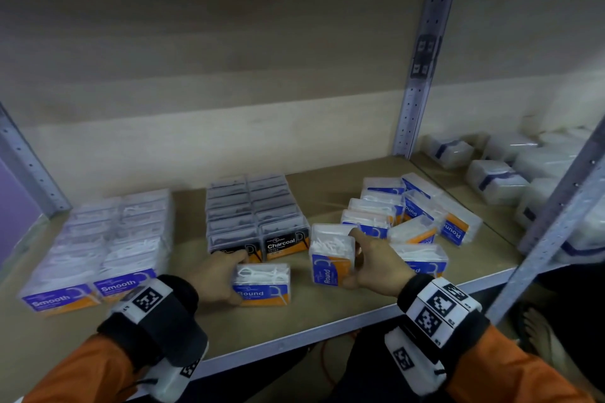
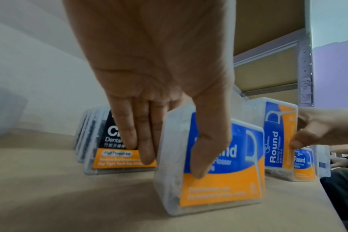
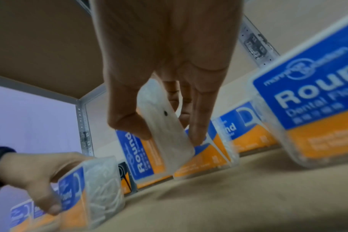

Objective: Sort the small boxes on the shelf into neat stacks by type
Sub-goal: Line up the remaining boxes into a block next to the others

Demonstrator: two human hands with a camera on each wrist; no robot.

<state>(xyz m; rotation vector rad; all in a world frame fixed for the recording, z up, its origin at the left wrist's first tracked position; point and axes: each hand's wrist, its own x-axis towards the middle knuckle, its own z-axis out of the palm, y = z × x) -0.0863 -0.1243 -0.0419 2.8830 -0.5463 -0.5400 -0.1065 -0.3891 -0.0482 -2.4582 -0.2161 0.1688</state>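
My left hand [image 1: 229,278] grips a blue-and-orange "Round" floss box [image 1: 262,285] lying near the shelf's front edge, thumb on its label and fingers behind it [image 2: 173,164]. My right hand [image 1: 355,258] pinches a second Round box [image 1: 330,255] that stands on end just to the right; the right wrist view shows thumb and fingers on its two faces [image 3: 169,136]. Neat rows of "Smooth" boxes [image 1: 98,239] fill the left. Black "Charcoal" boxes [image 1: 258,216] stand in two rows right behind my left hand. More Round boxes [image 1: 402,213] lie in a loose jumble at the right.
The brown shelf board [image 1: 327,317] is bare in front of the boxes. A perforated metal post [image 1: 415,101] stands at the back right, another [image 1: 556,206] at the front right. White wrapped packs [image 1: 497,180] fill the neighbouring bay. The upper shelf hangs close overhead.
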